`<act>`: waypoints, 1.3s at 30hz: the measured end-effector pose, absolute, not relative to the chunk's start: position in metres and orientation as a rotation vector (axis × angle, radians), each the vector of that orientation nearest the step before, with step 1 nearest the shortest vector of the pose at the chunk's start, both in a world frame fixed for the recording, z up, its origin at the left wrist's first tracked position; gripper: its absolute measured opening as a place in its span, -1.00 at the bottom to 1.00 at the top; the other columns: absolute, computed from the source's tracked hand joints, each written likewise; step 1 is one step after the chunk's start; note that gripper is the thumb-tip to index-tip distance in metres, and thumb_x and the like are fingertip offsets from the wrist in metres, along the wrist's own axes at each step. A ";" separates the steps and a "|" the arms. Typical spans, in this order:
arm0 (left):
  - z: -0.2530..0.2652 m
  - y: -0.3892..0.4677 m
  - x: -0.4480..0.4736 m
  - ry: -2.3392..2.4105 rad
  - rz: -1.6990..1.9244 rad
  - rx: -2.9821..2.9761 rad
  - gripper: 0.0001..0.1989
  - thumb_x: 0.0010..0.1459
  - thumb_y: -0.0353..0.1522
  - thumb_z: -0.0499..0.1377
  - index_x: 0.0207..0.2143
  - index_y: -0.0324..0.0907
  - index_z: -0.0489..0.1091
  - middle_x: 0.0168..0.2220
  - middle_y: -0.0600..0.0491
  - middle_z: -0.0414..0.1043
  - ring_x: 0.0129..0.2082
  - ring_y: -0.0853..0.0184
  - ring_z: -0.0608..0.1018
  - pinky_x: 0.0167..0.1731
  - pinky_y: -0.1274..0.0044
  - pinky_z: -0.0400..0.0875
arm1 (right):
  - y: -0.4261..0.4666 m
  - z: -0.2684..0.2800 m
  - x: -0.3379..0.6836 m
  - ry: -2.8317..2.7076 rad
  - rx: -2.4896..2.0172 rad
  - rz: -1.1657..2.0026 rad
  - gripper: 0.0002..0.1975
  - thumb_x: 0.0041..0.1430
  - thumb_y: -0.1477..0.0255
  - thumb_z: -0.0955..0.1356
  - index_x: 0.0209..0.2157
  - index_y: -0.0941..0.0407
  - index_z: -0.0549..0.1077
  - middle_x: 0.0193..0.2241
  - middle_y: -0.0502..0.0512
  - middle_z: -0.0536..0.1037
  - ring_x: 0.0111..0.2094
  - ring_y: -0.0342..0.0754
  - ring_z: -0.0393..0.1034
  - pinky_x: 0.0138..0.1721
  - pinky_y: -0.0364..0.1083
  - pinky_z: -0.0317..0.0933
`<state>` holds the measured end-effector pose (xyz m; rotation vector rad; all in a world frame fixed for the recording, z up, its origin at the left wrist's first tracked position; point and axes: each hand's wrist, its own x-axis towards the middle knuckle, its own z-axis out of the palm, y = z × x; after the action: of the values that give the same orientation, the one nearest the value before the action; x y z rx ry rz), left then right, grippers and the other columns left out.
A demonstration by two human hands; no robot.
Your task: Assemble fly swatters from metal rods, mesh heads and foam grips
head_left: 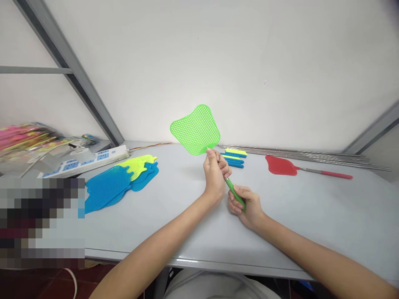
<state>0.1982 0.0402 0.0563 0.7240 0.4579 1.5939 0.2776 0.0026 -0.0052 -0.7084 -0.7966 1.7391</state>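
A green fly swatter is held up over the table, its mesh head at the top and tilted to the left. My left hand is closed around it just below the head, thumb pressed at the neck. Lower and to the right, my right hand wraps the green handle. A short bit of metal rod shows between the two hands; the rest is hidden by my left fingers. Just behind my hands lie several blue and yellow handles.
Blue swatter heads and yellow ones are piled at left, before a white power strip. A red fly swatter lies at right. Metal rods run along the wall. Bagged colourful items sit far left, near a grey frame post.
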 end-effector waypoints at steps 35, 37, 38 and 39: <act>0.059 0.052 0.182 0.627 1.553 0.894 -0.62 -0.05 -0.05 -0.07 -0.60 -0.19 0.05 -0.72 0.22 -0.02 -0.76 0.57 0.14 -0.74 0.69 0.14 | 0.002 -0.002 0.274 -0.981 -0.765 1.656 -0.73 -0.01 0.29 0.22 -0.57 0.22 0.31 -0.82 -0.16 -0.01 -0.80 -0.33 -0.14 -0.75 -0.24 -0.28; 0.059 0.053 0.180 0.631 1.573 0.896 -0.61 -0.05 -0.04 -0.08 -0.60 -0.19 0.05 -0.72 0.22 -0.03 -0.77 0.56 0.14 -0.73 0.69 0.14 | 0.003 0.000 0.273 -0.989 -0.807 1.647 -0.74 -0.02 0.28 0.23 -0.53 0.21 0.32 -0.80 -0.16 -0.02 -0.78 -0.33 -0.14 -0.74 -0.24 -0.27; 0.059 0.054 0.179 0.630 1.581 0.900 -0.61 -0.05 -0.04 -0.08 -0.61 -0.19 0.05 -0.73 0.22 -0.03 -0.77 0.56 0.14 -0.73 0.68 0.15 | 0.003 0.001 0.273 -0.988 -0.826 1.645 -0.75 -0.02 0.28 0.23 -0.51 0.21 0.32 -0.79 -0.16 -0.02 -0.78 -0.33 -0.14 -0.74 -0.24 -0.26; 0.059 0.054 0.179 0.631 1.589 0.904 -0.61 -0.06 -0.03 -0.08 -0.61 -0.19 0.05 -0.73 0.22 -0.03 -0.77 0.56 0.14 -0.73 0.68 0.15 | 0.003 0.001 0.273 -0.987 -0.841 1.645 -0.75 -0.03 0.27 0.23 -0.50 0.20 0.32 -0.78 -0.16 -0.02 -0.77 -0.32 -0.14 -0.74 -0.24 -0.26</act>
<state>0.1785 0.0544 0.0594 0.9043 0.6307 1.5894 0.2728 0.0029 0.0013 -0.8409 -0.9866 1.6452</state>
